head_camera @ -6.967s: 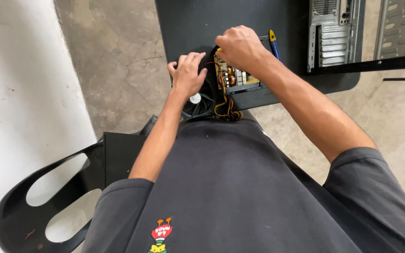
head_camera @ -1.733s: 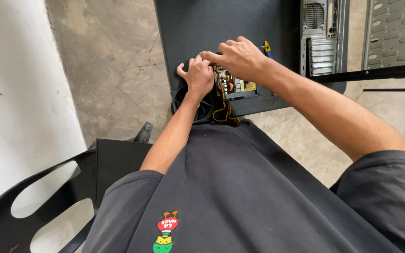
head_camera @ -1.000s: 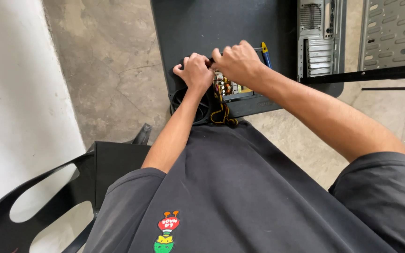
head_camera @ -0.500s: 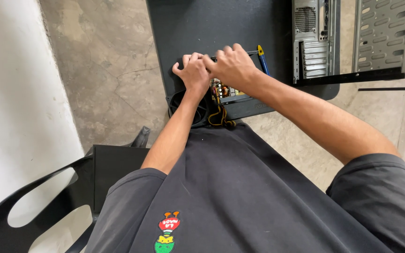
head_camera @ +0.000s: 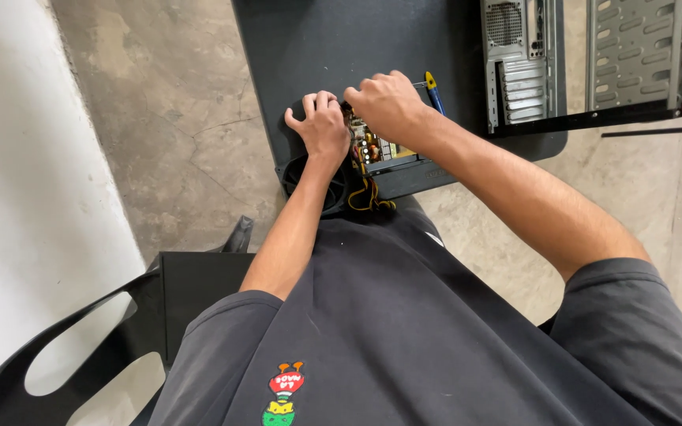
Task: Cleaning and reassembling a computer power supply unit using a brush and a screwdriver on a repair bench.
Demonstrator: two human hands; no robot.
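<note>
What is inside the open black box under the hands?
Inside the box a circuit board with small parts shows, and yellow wires hang out near a round fan. The left hand and right hand cover the rest.

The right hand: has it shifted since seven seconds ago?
Yes. The right hand now sits close beside the left hand over the open power supply; earlier it was farther right on the unit, with a gap between them.

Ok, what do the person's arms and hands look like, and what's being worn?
Both arms are bare from above the elbow down. The left hand and right hand show no gloves, rings or watch. The short dark grey T-shirt sleeves are loose, and the shirt carries a small colourful emblem.
</note>
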